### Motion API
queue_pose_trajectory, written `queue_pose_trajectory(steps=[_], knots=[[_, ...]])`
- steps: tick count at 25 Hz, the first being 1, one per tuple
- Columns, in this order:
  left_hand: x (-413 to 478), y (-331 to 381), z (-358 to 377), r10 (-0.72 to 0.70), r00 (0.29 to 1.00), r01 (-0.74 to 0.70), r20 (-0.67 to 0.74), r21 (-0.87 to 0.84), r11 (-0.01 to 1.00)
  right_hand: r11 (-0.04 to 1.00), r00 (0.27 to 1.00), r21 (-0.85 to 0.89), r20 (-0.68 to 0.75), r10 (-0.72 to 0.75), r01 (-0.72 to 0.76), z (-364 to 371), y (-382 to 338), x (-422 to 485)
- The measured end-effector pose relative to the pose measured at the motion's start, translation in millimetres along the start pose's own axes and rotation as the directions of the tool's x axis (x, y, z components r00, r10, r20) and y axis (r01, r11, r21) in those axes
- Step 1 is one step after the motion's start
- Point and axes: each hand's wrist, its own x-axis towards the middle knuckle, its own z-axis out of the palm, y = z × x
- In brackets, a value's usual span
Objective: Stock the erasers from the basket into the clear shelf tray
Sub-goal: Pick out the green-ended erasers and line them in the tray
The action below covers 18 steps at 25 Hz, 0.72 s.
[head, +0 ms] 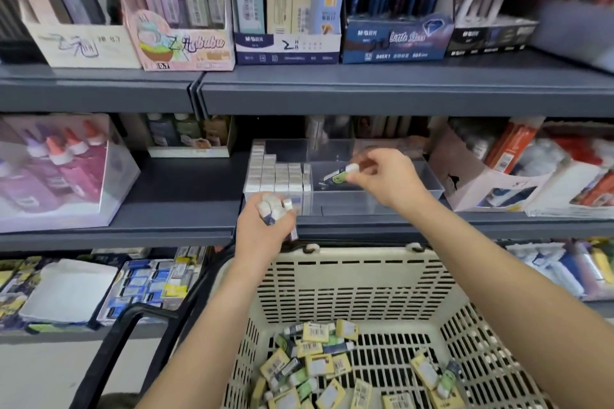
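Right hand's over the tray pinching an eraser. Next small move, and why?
Probably lower the right hand and set its eraser into the right section of the clear tray: it hangs just above that mostly bare section, the left rows look packed, and the left hand holds more erasers.

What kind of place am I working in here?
Probably a stationery shop aisle: grey shelves hold display boxes marked 2B and 0.7, glue bottles stand one shelf down, and a shopping basket holds barcoded erasers.
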Motion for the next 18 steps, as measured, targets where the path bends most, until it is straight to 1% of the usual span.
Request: queue_pose_trajectory(steps=[1,3,5,7,9,11,13,17,18], knots=[[-1.0,-1.4,0.1,0.034,0.999,-0.034,0.001,0.026,0.999,0.996,1.000,-0.084,0.016,-0.018,0.019,2.1,-2.7,9.4],[-0.2,-2.4,2.6,0.070,0.997,-0.072,0.021,0.064,0.995,0.981,0.990,-0.189,0.138,-0.017,0.043,10.6,-7.5,24.3],[2.5,-3.2,4.3,0.068,0.997,-0.070,0.029,0.077,0.995,0.975,0.963,-0.216,0.270,0.015,0.046,23.8,-8.4,32.3],[6.1,-3.0,4.6,0.048,0.999,-0.049,0.021,0.070,0.996,0.978,0.942,-0.199,0.337,0.014,0.057,33.8,-8.8,35.1],[9.2,-3.8,4.0,0.026,1.000,-0.027,0.010,0.060,0.998,0.974,0.926,-0.214,0.379,0.009,0.079,39.7,-7.2,35.8],[10.6,-4.2,3.2,0.015,1.000,-0.015,0.006,0.048,0.999,0.959,0.904,-0.249,0.428,-0.020,0.139,42.8,-5.4,34.3],[11.6,-4.0,3.3,0.006,1.000,-0.006,0.008,0.036,0.999,0.953,0.892,-0.247,0.450,-0.050,0.178,43.3,-3.6,32.6],[11.0,-3.7,2.7,0.004,1.000,-0.004,0.013,0.041,0.999,0.960,0.879,-0.220,0.474,-0.049,0.172,38.7,-4.3,30.4],[10.8,-3.4,2.2,0.001,1.000,-0.002,0.019,0.037,0.999,0.959,0.892,-0.220,0.447,-0.062,0.177,37.3,-5.7,28.9]])
